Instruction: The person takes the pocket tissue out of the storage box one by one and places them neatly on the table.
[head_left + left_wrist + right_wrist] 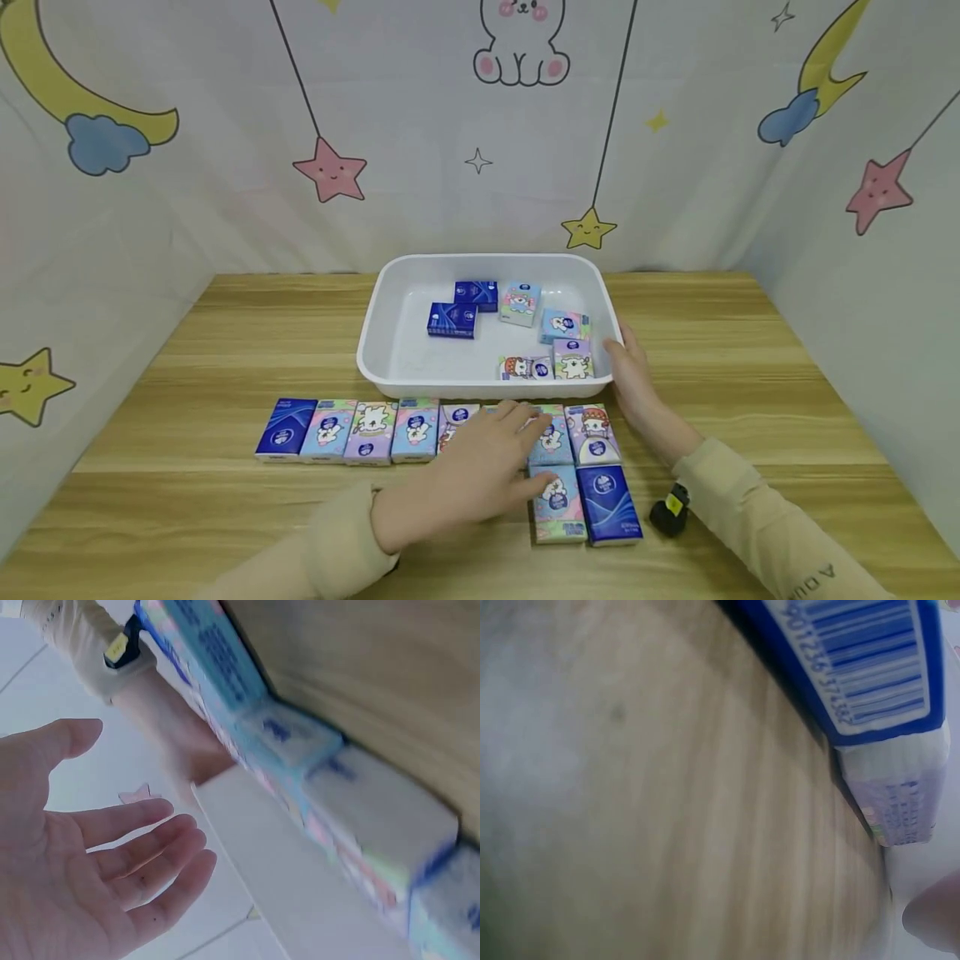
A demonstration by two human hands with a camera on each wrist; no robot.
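Note:
My left hand [480, 462] hovers over a row of small tissue packs, its fingers loosely spread and nothing in its grasp. The left wrist view shows its palm [52, 870] apart from the packs. Below the row's right end lie a pink-and-blue tissue pack [557, 512] and a dark blue tissue pack [609, 504], side by side. My right hand [637, 383] holds the right side of a white plastic tray [487, 389], thumb at the rim and fingers along the outside. Part of the row is hidden under the left hand.
Inside the tray lie several tissue packs, among them two dark blue packs [453, 320] and a patterned pack [521, 303]. The row's left end is a dark blue pack [287, 427]. A black strap piece with a yellow label [673, 505] sits by the right sleeve. Patterned curtains enclose the wooden table [750, 350].

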